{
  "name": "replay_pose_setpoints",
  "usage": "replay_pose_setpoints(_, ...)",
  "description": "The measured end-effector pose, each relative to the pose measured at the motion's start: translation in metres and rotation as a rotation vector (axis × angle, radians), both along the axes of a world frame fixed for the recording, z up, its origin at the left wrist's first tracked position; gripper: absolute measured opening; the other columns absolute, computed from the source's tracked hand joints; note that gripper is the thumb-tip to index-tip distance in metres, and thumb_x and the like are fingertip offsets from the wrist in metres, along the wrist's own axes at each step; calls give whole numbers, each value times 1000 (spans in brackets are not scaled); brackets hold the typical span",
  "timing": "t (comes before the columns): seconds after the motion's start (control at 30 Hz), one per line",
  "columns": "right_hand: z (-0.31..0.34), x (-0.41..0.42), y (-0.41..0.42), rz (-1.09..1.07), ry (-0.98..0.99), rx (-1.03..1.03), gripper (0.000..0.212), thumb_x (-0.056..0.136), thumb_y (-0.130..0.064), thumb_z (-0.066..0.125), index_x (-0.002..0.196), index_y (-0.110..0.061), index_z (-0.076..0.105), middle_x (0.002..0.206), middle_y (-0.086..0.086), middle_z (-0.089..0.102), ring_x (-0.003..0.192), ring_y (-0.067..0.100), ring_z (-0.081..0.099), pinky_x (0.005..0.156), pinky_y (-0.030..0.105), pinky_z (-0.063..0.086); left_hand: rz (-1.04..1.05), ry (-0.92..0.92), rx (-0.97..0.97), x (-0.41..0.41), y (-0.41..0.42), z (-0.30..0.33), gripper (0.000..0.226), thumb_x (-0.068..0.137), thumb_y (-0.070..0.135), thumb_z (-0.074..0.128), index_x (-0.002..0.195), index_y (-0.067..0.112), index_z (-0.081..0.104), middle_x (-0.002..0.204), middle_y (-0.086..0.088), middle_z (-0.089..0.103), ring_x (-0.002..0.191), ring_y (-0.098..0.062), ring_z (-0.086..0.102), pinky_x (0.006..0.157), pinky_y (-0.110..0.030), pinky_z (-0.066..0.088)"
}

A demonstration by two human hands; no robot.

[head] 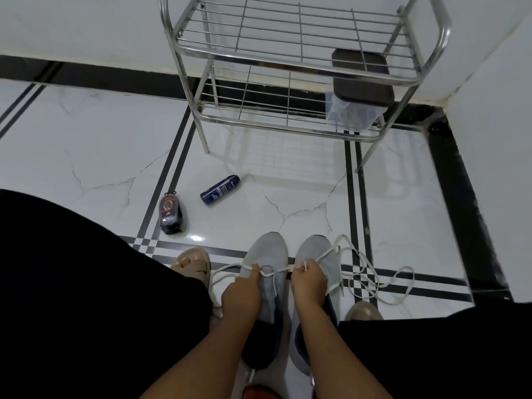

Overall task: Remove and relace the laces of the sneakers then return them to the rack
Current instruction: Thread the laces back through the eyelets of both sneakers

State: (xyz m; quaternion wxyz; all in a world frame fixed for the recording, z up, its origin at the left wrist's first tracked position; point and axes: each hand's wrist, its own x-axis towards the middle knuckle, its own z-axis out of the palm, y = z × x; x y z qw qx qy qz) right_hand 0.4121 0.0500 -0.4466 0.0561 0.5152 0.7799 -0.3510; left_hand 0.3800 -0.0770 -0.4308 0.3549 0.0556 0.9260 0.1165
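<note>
Two grey sneakers stand side by side on the floor between my knees, toes pointing away. My left hand (pixel 243 293) pinches a white lace (pixel 276 270) over the left sneaker (pixel 267 249). My right hand (pixel 308 279) pinches the same lace above the right sneaker (pixel 316 249). The lace runs taut between both hands. A second white lace (pixel 374 279) lies in loose loops on the floor to the right. The steel shoe rack (pixel 288 73) stands further ahead against the wall.
A dark blue spray can (pixel 220 190) lies on the tiles, with a black bottle (pixel 171 213) to its left. A clear box with a brown lid (pixel 359 84) sits on the rack's lower shelf. My sandalled feet (pixel 193 264) flank the sneakers.
</note>
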Motion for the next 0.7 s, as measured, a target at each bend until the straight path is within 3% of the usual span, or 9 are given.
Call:
replay_pose_setpoints(0.1, -3, -1, 0, -16, 19, -61, 17, 92, -21, 51, 75, -17, 52, 92, 16, 64, 83, 33, 60, 65, 31, 44, -1, 39, -2, 0, 0, -1, 49, 103, 37, 26, 150, 22, 25, 125, -13, 59, 111, -27, 59, 90, -34, 46)
replay_pose_setpoints(0.2, -2, -3, 0, -160, 62, -108, 6, 88, -14, 54, 86, -12, 60, 93, 15, 66, 87, 33, 62, 69, 32, 47, -124, 70, -81, -1, 1, -1, 53, 101, 30, 35, 150, 27, 16, 121, -10, 60, 105, -23, 62, 81, -33, 48)
replay_pose_setpoints(0.3, -4, -2, 4, -255, 68, -150, 9, 88, -13, 54, 95, -9, 59, 97, 16, 67, 89, 33, 62, 77, 38, 53, -177, 80, -58, 0, 4, 1, 50, 100, 26, 34, 148, 24, 18, 118, -10, 62, 103, -25, 63, 78, -34, 48)
replay_pose_setpoints(0.5, -3, 2, -7, 195, 6, -38, 25, 90, -23, 45, 110, -37, 51, 91, 9, 60, 86, 30, 59, 71, 33, 50, -42, 146, 75, -12, 1, -1, 35, 102, 42, 24, 115, 20, 49, 110, -10, 63, 99, -28, 61, 72, -33, 41)
replay_pose_setpoints(0.6, -4, 4, -10, 343, -31, 16, 13, 94, -25, 48, 95, -23, 60, 94, 4, 65, 91, 26, 59, 72, 32, 48, 15, 157, 126, -22, 0, -8, 24, 100, 28, 38, 111, 17, 56, 115, -10, 52, 99, -28, 56, 70, -30, 38)
replay_pose_setpoints(0.7, -4, 5, -9, 337, -39, 26, 15, 96, -25, 48, 92, -15, 59, 94, 6, 64, 91, 27, 59, 71, 32, 46, 52, 135, 124, -29, 0, -14, 18, 95, 19, 44, 105, 18, 59, 112, -9, 50, 95, -27, 55, 70, -29, 37)
